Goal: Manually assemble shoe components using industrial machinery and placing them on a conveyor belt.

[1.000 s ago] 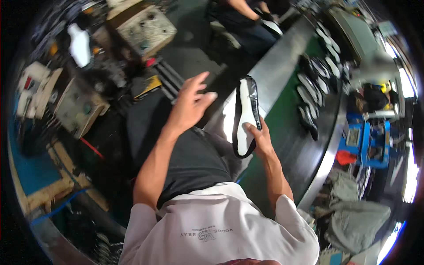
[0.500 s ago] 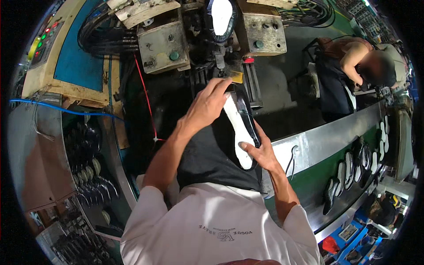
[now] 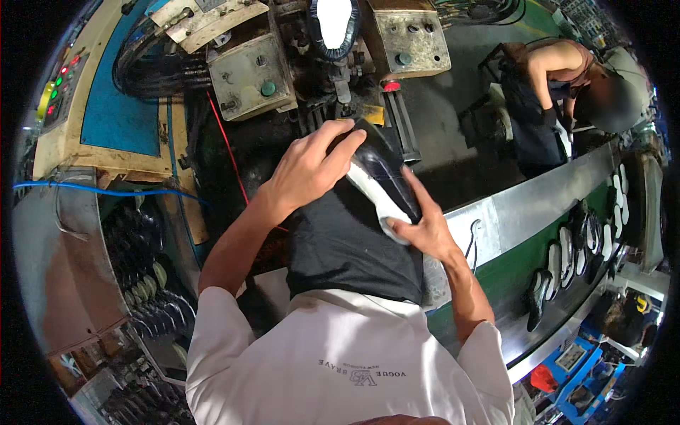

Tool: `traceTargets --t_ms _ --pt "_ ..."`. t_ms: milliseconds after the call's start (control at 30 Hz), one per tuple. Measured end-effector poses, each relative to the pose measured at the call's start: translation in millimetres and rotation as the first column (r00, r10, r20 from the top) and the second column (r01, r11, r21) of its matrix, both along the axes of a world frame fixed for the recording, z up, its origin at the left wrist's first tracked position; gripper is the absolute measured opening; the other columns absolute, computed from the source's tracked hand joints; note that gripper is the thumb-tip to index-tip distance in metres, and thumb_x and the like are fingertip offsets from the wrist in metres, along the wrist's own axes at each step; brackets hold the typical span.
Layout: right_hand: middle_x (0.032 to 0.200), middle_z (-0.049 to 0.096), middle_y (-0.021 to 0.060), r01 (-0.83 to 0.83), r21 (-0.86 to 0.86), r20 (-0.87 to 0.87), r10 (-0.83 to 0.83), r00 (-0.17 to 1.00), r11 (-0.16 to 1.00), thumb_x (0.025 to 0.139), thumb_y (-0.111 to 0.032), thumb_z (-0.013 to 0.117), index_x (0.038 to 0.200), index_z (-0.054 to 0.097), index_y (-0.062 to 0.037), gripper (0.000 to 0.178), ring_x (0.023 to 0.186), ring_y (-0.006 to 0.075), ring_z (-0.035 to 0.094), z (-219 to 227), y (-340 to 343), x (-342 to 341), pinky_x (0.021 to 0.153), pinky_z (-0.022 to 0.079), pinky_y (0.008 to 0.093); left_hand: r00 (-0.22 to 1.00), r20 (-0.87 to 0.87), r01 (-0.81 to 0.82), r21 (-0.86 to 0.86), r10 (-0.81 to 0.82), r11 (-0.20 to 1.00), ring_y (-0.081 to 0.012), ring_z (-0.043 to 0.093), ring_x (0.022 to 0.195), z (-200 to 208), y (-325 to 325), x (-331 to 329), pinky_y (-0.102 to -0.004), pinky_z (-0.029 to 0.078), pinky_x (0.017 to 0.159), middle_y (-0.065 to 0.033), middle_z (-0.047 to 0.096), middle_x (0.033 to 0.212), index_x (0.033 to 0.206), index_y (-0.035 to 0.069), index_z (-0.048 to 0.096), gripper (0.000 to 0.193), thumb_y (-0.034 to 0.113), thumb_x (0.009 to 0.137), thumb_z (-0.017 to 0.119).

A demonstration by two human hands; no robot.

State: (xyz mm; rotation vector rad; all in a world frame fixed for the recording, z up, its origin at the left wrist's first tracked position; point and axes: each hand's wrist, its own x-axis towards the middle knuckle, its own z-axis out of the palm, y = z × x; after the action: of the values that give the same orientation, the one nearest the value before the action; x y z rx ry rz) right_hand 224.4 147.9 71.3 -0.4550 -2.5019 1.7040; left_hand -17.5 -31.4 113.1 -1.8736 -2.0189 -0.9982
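Observation:
In front of my lap I hold a black shoe upper (image 3: 386,170) tilted on its side, its white sole face (image 3: 377,197) turned partly away. The fingers of my left hand (image 3: 312,166) are bent over its toe end, which they partly cover. At the heel end, my right hand (image 3: 428,230) grips it, thumb on the white face and fingers along the black side. Beyond the toe stands a machine with another shoe (image 3: 335,27) mounted on it, white face up. A small yellow piece (image 3: 373,115) sits at the machine's near end.
Two metal control boxes (image 3: 256,79) (image 3: 407,46) flank the machine. A metal-edged conveyor (image 3: 496,212) with several shoes (image 3: 559,258) runs along my right. A rack of black shoes (image 3: 152,290) stands left. Another person (image 3: 556,92) bends over beyond the conveyor.
The shoe has rolled, so more of its black side and less of the white face shows. My left hand's fingers have moved with the toe. The whole view has shifted slightly.

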Motion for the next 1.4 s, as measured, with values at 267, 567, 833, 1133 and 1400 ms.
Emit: traceTargets --t_ms 267,567,833,1133,1400 --pt "0.171 0.024 0.0365 0.039 0.212 -0.191 0.002 0.982 0.977 0.077 0.003 0.086 0.17 0.003 0.004 0.124 0.156 0.0501 0.035 -69.7 -4.5 -23.7 0.128 0.034 0.0491 0.595 0.799 0.082 0.047 -0.087 0.996 -0.0344 0.036 0.16 8.1 -16.5 72.8 -0.0458 0.025 0.131 -0.0219 0.038 0.17 0.17 -0.001 0.023 0.117 0.019 0.078 0.092" --pt "0.16 0.038 0.0395 0.05 0.233 -0.25 0.01 0.968 0.971 0.077 0.003 0.086 0.167 0.011 0.0092 0.118 0.148 0.0557 0.043 -116.1 -16.2 -18.6 0.125 0.036 0.0561 0.719 0.694 0.021 0.053 -0.051 0.998 -0.0366 0.06 0.138 1.1 2.2 77.4 -0.0436 0.048 0.117 -0.019 0.063 0.142 0.142 0.001 0.057 0.073 0.001 0.074 0.083" --pt "0.153 0.046 0.0382 0.111 0.189 -0.284 -0.054 0.957 0.976 0.079 0.005 0.082 0.167 0.007 0.009 0.116 0.141 0.0545 0.049 -121.1 -15.1 -18.1 0.123 0.038 0.0543 0.706 0.704 0.033 0.083 -0.083 0.996 -0.0347 0.061 0.137 0.0 16.2 81.3 -0.0467 0.044 0.119 -0.0181 0.066 0.138 0.135 0.0 0.06 0.064 0.002 0.074 0.079" --pt "0.162 0.046 0.0292 0.123 0.122 -0.126 -0.108 0.986 0.985 0.089 0.0 0.08 0.173 0.0 -0.0041 0.116 0.148 0.0371 0.051 -28.9 -15.0 -23.9 0.121 0.04 0.0396 0.246 0.938 0.192 0.199 -0.243 0.961 -0.0297 0.053 0.147 16.9 24.0 35.3 -0.045 0.037 0.125 -0.0183 0.059 0.153 0.146 -0.003 0.058 0.065 0.024 0.09 0.075" --pt "0.169 0.033 0.0296 -0.038 -0.337 0.018 0.047 0.999 0.941 0.094 -0.019 0.084 0.17 0.013 0.0055 0.107 0.159 0.035 0.031 -18.4 -26.9 13.9 0.13 0.026 0.0438 -0.251 0.899 -0.057 0.356 -0.359 0.933 -0.0324 0.066 0.13 -78.6 43.4 51.9 -0.0466 0.057 0.109 -0.0157 0.061 0.15 0.154 0.005 0.053 0.064 0.053 0.113 0.048"
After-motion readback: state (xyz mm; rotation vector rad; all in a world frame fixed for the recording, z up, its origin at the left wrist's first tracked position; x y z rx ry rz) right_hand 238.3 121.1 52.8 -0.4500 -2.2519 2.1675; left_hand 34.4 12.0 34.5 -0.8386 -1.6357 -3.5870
